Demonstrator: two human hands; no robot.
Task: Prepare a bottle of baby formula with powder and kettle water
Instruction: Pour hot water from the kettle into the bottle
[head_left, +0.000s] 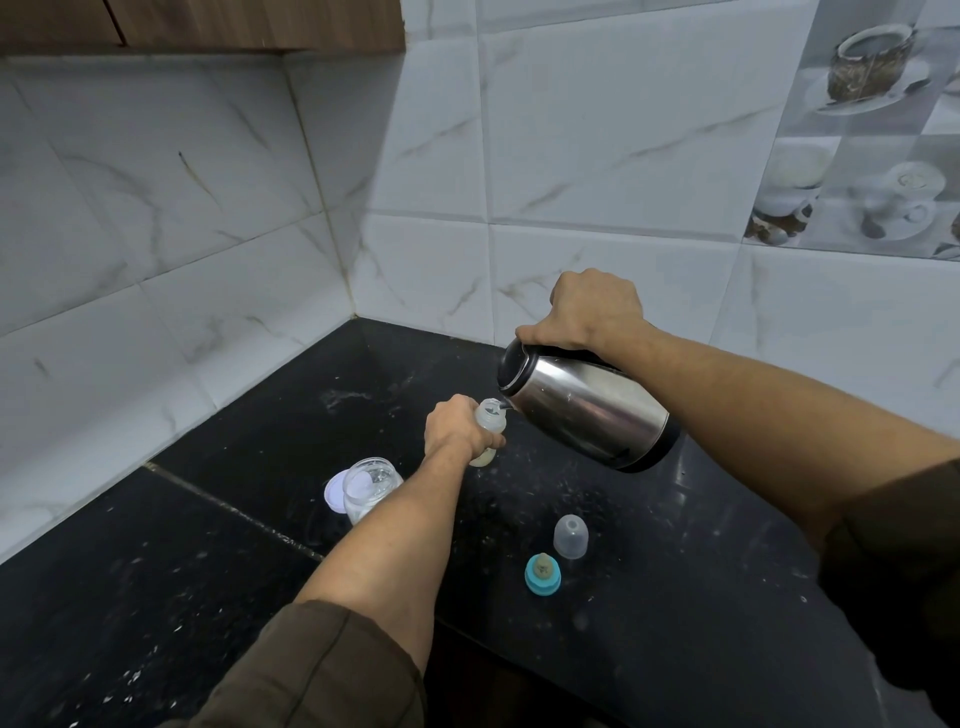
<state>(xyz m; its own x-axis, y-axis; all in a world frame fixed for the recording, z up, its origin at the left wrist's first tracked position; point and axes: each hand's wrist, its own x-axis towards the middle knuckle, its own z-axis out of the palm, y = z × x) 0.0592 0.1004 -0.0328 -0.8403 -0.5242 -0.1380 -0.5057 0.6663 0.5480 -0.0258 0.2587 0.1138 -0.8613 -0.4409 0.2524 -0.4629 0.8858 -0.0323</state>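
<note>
Black speckled stone is forming the countertop (675, 649), which is being closed into a corner by white marble-look wall tiles (597, 130), with a wooden cabinet (208, 21) being caught at the top edge and a printed tile (872, 130) of cups at the upper right. Over the middle of the counter a small clear baby bottle (491, 415) is being gripped by the left hand (457, 426), the fingers being wrapped round its body so that only the open neck and a pale bottom end are being shown. It is being held nearly upright; whether its base is touching the stone cannot be told. A stainless-steel kettle (587, 405) is being held in the air by the right hand (592, 309), which is being clamped over the handle on top. The kettle is being tipped steeply leftward, its spout being held right at the bottle's mouth, where a thin thread of water seems to be being poured. Just left of the left forearm an open glass jar (371, 486) with white contents is standing, partly hidden by the arm, and a white lid (335, 491) is lying flat against its left side. Nearer the viewer a clear domed cap (570, 536) is standing on the stone, and a teal screw ring (543, 574) with its teat is sitting just beside it, both well apart from the bottle. Brown sleeves (322, 670) are being worn on both arms.
</note>
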